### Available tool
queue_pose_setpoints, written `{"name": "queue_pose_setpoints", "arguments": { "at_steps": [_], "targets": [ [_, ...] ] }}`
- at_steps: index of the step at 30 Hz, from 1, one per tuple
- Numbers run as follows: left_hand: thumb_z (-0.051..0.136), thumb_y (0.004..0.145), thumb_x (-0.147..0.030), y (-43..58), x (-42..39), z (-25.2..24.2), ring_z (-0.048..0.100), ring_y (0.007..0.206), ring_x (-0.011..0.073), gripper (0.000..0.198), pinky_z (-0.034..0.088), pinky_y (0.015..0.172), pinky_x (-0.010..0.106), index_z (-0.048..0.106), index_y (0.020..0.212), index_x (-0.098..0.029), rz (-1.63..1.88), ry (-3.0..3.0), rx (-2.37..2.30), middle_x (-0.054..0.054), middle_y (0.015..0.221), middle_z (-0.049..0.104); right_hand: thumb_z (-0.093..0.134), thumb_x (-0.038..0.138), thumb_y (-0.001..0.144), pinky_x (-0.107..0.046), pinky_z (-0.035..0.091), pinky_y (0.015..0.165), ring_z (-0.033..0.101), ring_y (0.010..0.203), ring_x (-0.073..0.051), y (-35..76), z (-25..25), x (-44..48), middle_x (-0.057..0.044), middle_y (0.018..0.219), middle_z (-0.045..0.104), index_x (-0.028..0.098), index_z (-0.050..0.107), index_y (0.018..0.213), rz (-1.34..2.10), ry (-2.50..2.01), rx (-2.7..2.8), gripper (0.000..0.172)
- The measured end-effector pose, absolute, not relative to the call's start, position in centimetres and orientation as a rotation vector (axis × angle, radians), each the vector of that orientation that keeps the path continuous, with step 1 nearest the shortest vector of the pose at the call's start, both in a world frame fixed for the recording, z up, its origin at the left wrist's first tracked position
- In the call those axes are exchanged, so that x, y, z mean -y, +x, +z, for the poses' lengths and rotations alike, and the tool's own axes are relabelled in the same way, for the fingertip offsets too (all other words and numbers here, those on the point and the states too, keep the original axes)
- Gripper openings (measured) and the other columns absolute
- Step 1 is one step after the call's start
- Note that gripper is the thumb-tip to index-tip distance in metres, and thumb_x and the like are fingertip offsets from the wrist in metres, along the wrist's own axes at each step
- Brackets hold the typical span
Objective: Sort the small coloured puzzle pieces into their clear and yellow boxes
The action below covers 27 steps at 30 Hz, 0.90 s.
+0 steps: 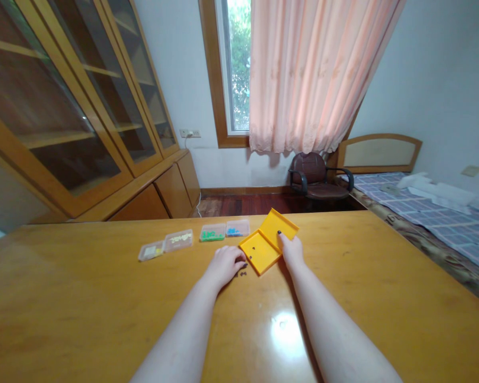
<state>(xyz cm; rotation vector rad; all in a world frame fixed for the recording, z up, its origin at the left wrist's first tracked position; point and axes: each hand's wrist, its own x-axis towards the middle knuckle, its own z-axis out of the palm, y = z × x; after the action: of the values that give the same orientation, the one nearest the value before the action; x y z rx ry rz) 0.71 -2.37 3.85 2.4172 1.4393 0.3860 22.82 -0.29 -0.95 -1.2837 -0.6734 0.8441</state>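
Note:
A yellow hinged plastic box (259, 268) lies with its lid raised on the wooden table, and two small dark pieces (254, 248) show inside it. My right hand (292, 251) grips the box at its right side, thumb on the inner face of the lid (277, 223). At the box's left corner, my left hand (225, 265) has its fingers drawn together, closed low over the table. Whatever is between those fingertips is too small to make out. Just beside them, a few small dark pieces (243, 274) lie loose on the table.
Beyond my left hand stand clear plastic boxes holding green pieces (212, 235), blue pieces (234, 231), and pale pieces (179, 239); another box (150, 251) holds something pale and yellow. Past the table (104, 308) are an armchair (313, 178), a bed (435, 207) and a glass-fronted cabinet (115, 133).

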Motion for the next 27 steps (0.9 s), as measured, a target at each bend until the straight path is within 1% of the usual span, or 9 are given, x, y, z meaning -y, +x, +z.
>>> {"name": "queue_pose_setpoints", "arguments": {
  "at_steps": [5, 9, 12, 15, 17, 18, 20, 22, 27],
  "targets": [
    [0.061, 0.076, -0.023, 1.2, 2.5, 3.1, 0.056, 0.084, 0.0186, 0.003, 0.038, 0.075, 0.028, 0.064, 0.074, -0.023, 0.324, 2.46, -1.449, 0.002, 0.085, 0.066, 0.066, 0.035, 0.063, -0.031, 0.054, 0.071, 0.067, 0.085, -0.026, 22.8, -0.6, 0.5, -0.012, 0.092, 0.071, 0.012, 0.066, 0.087, 0.837, -1.327, 0.676, 0.034],
    [0.059, 0.078, -0.022, 1.1, 2.2, 2.6, 0.056, 0.082, 0.018, 0.003, 0.038, 0.073, 0.027, 0.062, 0.076, -0.021, 0.369, 2.448, -1.464, 0.002, 0.083, 0.065, 0.065, 0.035, 0.064, -0.031, 0.054, 0.07, 0.067, 0.084, -0.026, 22.8, -0.8, 0.4, -0.012, 0.093, 0.07, 0.011, 0.066, 0.087, 0.838, -1.322, 0.681, 0.033],
    [0.056, 0.08, -0.022, 0.9, 1.8, 2.8, 0.056, 0.082, 0.0172, 0.006, 0.039, 0.074, 0.027, 0.061, 0.078, -0.019, 0.482, 2.4, -1.501, 0.003, 0.083, 0.064, 0.065, 0.036, 0.064, -0.031, 0.054, 0.071, 0.067, 0.085, -0.026, 22.8, -1.0, 0.3, -0.012, 0.095, 0.07, 0.011, 0.066, 0.088, 0.832, -1.322, 0.687, 0.034],
    [0.051, 0.084, -0.023, 0.9, 1.7, 3.1, 0.056, 0.085, 0.0175, 0.011, 0.041, 0.077, 0.028, 0.061, 0.081, -0.018, 0.683, 2.332, -1.535, 0.004, 0.085, 0.064, 0.066, 0.037, 0.063, -0.032, 0.054, 0.073, 0.066, 0.088, -0.026, 22.7, -1.3, 0.2, -0.013, 0.097, 0.07, 0.011, 0.065, 0.09, 0.857, -1.287, 0.695, 0.037],
    [0.049, 0.085, -0.024, 1.1, 1.7, 3.0, 0.056, 0.09, 0.0177, 0.014, 0.041, 0.082, 0.029, 0.061, 0.087, -0.018, 0.778, 2.315, -1.516, 0.004, 0.09, 0.064, 0.067, 0.038, 0.063, -0.033, 0.054, 0.073, 0.066, 0.089, -0.027, 22.6, -1.4, 0.2, -0.013, 0.098, 0.069, 0.011, 0.065, 0.09, 0.884, -1.256, 0.706, 0.038],
    [0.049, 0.085, -0.024, 1.1, 1.7, 2.9, 0.056, 0.093, 0.0178, 0.015, 0.041, 0.085, 0.029, 0.061, 0.092, -0.019, 0.793, 2.322, -1.499, 0.004, 0.095, 0.064, 0.067, 0.038, 0.063, -0.034, 0.054, 0.074, 0.066, 0.089, -0.027, 22.6, -1.4, 0.2, -0.013, 0.098, 0.069, 0.011, 0.065, 0.091, 0.893, -1.247, 0.71, 0.038],
    [0.051, 0.084, -0.022, 1.2, 1.8, 2.7, 0.054, 0.101, 0.018, 0.022, 0.039, 0.09, 0.03, 0.058, 0.104, -0.02, 0.753, 2.356, -1.478, 0.004, 0.106, 0.063, 0.067, 0.038, 0.062, -0.034, 0.054, 0.074, 0.066, 0.089, -0.027, 22.5, -1.4, 0.2, -0.013, 0.098, 0.069, 0.011, 0.065, 0.091, 0.898, -1.242, 0.714, 0.039],
    [0.054, 0.082, -0.021, 1.1, 1.8, 2.5, 0.054, 0.103, 0.0188, 0.027, 0.038, 0.091, 0.031, 0.057, 0.108, -0.02, 0.66, 2.378, -1.544, 0.005, 0.109, 0.063, 0.067, 0.038, 0.063, -0.033, 0.054, 0.073, 0.066, 0.089, -0.027, 22.6, -1.2, 0.3, -0.012, 0.097, 0.07, 0.012, 0.066, 0.09, 0.883, -1.259, 0.712, 0.038],
    [0.053, 0.081, -0.024, -0.3, 1.6, 3.0, 0.056, 0.094, 0.021, 0.013, 0.04, 0.082, 0.032, 0.062, 0.09, -0.021, 0.435, 2.315, -1.857, 0.005, 0.097, 0.064, 0.066, 0.036, 0.064, -0.031, 0.054, 0.073, 0.066, 0.089, -0.026, 23.0, -0.9, 0.3, -0.012, 0.095, 0.07, 0.011, 0.066, 0.088, 0.831, -1.311, 0.712, 0.035]
  ]
}}
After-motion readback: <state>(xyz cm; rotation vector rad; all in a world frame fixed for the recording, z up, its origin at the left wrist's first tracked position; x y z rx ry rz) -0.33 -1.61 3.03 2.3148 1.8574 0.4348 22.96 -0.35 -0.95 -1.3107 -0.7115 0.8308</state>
